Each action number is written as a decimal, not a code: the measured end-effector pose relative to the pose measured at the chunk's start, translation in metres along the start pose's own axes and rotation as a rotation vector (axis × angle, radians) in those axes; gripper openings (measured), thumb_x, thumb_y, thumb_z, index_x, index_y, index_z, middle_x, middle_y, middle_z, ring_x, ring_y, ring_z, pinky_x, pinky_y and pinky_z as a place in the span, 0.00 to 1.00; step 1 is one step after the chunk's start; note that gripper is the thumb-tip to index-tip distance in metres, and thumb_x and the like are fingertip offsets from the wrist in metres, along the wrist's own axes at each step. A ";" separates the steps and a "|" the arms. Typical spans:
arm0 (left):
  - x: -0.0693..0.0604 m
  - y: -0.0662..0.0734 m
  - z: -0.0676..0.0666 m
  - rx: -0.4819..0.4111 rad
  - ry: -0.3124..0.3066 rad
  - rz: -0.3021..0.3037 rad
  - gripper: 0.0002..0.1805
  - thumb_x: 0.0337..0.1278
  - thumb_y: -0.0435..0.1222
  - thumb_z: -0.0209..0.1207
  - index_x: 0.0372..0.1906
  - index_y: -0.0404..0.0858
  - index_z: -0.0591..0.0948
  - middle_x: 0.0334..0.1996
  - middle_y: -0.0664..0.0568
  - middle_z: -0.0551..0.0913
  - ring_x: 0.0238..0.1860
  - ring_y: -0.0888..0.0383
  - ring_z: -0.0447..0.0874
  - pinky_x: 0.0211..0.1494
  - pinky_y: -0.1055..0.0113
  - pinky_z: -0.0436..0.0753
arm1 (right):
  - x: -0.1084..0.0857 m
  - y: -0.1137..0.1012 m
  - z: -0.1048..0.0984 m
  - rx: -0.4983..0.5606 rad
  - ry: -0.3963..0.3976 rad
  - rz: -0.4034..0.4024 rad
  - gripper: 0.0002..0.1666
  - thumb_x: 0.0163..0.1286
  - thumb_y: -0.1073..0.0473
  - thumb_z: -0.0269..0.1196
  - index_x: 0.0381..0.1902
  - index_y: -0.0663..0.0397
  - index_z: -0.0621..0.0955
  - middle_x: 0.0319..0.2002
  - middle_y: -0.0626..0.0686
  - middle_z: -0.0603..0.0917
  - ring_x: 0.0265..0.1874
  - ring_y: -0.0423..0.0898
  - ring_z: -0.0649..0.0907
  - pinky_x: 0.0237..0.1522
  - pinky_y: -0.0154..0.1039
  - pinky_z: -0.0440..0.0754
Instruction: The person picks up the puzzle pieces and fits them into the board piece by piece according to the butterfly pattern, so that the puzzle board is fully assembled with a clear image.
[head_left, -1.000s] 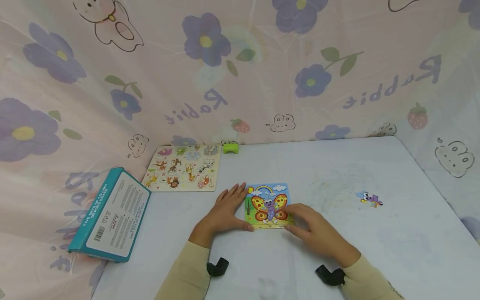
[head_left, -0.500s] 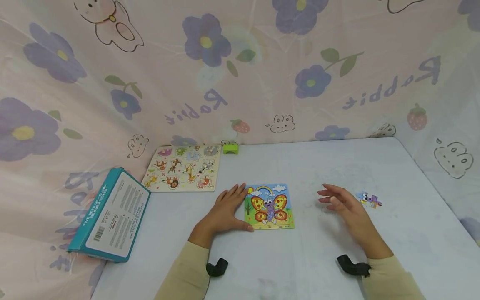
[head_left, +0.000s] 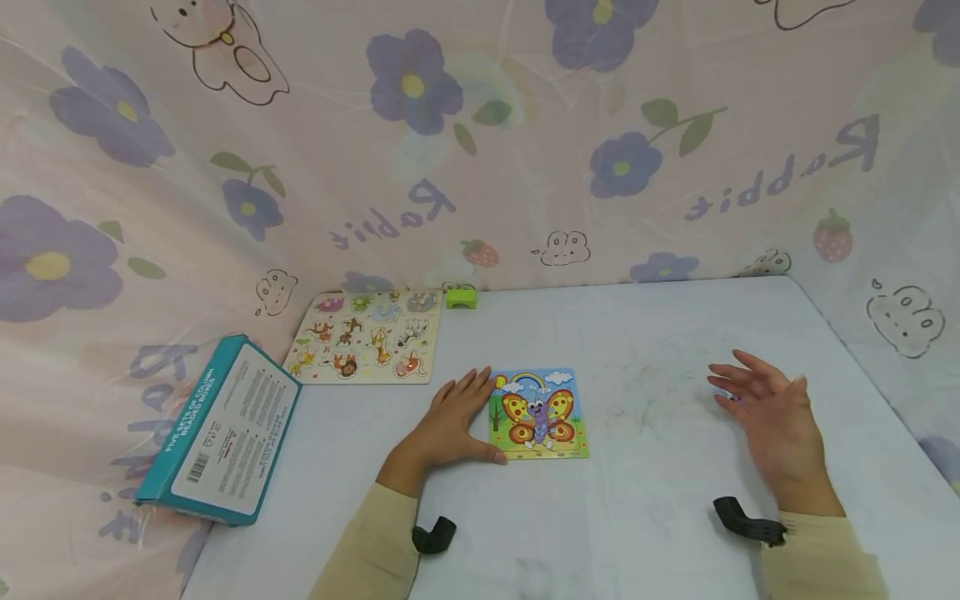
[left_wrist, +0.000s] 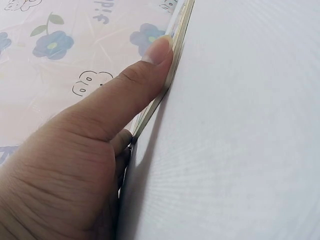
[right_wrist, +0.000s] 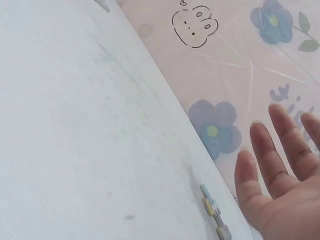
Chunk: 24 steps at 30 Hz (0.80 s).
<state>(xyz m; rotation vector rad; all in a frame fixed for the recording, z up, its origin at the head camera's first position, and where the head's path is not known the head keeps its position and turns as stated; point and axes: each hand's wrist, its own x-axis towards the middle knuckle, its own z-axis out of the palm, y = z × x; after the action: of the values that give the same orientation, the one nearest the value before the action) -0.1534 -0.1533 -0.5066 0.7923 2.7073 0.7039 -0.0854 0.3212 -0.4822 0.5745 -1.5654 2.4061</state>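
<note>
A square butterfly jigsaw puzzle [head_left: 540,421] lies flat on the white table in the head view. My left hand [head_left: 450,429] rests at its left side, fingers stretched along that edge and the thumb at the near left corner. In the left wrist view the thumb [left_wrist: 125,95] lies against the board's edge. To the right, my right hand [head_left: 783,437] hovers with its fingers spread and relaxed, holding nothing. Small colourful puzzle pieces [right_wrist: 212,212] lie on the table close to its fingertips in the right wrist view; the hand mostly covers them in the head view.
At the back left lies a wooden animal peg board [head_left: 367,337], with a green arch block [head_left: 461,298] beside it. A teal and white box [head_left: 225,429] stands at the left edge. Printed fabric [head_left: 525,167] hangs behind the table.
My right hand has left the butterfly puzzle's right side and moved right to the small pieces, its fingers loosening and spreading. My left hand has stayed at the puzzle's left edge.
</note>
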 end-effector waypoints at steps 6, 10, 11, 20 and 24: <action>0.000 0.000 0.000 -0.010 0.005 0.011 0.74 0.43 0.74 0.75 0.90 0.46 0.53 0.89 0.59 0.44 0.87 0.57 0.34 0.85 0.51 0.36 | -0.006 -0.010 -0.013 0.031 0.190 0.001 0.38 0.93 0.45 0.39 0.82 0.69 0.65 0.65 0.61 0.85 0.68 0.56 0.78 0.66 0.42 0.76; 0.000 -0.002 0.002 0.001 0.009 0.018 0.75 0.43 0.75 0.75 0.90 0.46 0.52 0.89 0.59 0.43 0.87 0.58 0.33 0.85 0.51 0.37 | -0.009 -0.012 -0.023 0.026 0.293 -0.005 0.34 0.93 0.49 0.43 0.82 0.68 0.65 0.64 0.60 0.85 0.67 0.53 0.78 0.65 0.39 0.74; 0.000 -0.002 0.002 0.003 0.007 0.017 0.75 0.43 0.75 0.74 0.90 0.47 0.52 0.89 0.59 0.43 0.87 0.59 0.33 0.85 0.52 0.37 | -0.009 -0.011 -0.025 -0.009 0.324 0.005 0.32 0.93 0.50 0.44 0.81 0.67 0.67 0.63 0.58 0.86 0.67 0.52 0.78 0.65 0.37 0.74; 0.000 -0.003 0.001 -0.014 0.007 0.012 0.75 0.43 0.74 0.75 0.90 0.46 0.53 0.89 0.60 0.43 0.87 0.59 0.33 0.85 0.52 0.37 | -0.012 0.001 -0.050 -0.834 0.297 0.330 0.35 0.91 0.46 0.52 0.85 0.55 0.66 0.63 0.45 0.84 0.57 0.32 0.77 0.53 0.20 0.69; 0.000 -0.002 0.001 -0.010 0.006 0.011 0.75 0.43 0.74 0.75 0.90 0.46 0.52 0.89 0.60 0.43 0.87 0.59 0.33 0.85 0.53 0.36 | -0.009 0.006 -0.050 -1.162 0.153 0.407 0.43 0.86 0.42 0.61 0.84 0.65 0.65 0.71 0.69 0.76 0.66 0.56 0.76 0.65 0.36 0.71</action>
<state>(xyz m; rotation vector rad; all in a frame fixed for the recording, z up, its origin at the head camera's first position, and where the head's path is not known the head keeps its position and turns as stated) -0.1537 -0.1546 -0.5090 0.8045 2.7050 0.7234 -0.0901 0.3640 -0.5091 -0.1782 -2.7202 1.2291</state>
